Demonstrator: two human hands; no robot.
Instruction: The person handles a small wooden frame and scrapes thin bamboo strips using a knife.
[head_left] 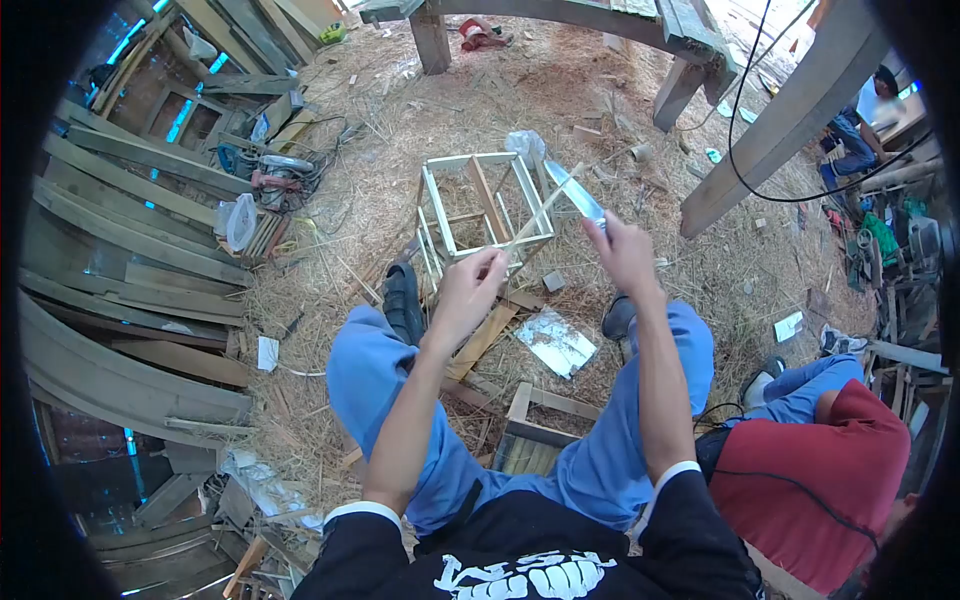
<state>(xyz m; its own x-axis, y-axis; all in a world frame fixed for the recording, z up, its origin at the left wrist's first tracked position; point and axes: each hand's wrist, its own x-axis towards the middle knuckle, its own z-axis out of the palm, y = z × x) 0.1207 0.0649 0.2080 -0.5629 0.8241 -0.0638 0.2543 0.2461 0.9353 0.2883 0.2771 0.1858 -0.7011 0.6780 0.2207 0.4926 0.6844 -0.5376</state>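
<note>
My left hand (474, 288) is closed round the lower end of a thin wooden strip (540, 212), which slants up to the right. A knife (574, 192) with a broad, shiny blade is gripped in my right hand (622, 250); its blade points up and left. Near its tip the blade meets or crosses the upper part of the strip; I cannot tell if they touch. Just beyond my hands stands a small wooden frame (440, 205) of thin bars, its near side partly hidden by my left hand.
Shavings cover the ground. A whitish board (556, 342) lies between my feet. A person in a red shirt (800, 480) sits close on my right. Planks (140, 215) and a circular saw (280, 180) lie left. A wooden post (780, 125) and hanging cable (735, 120) stand right.
</note>
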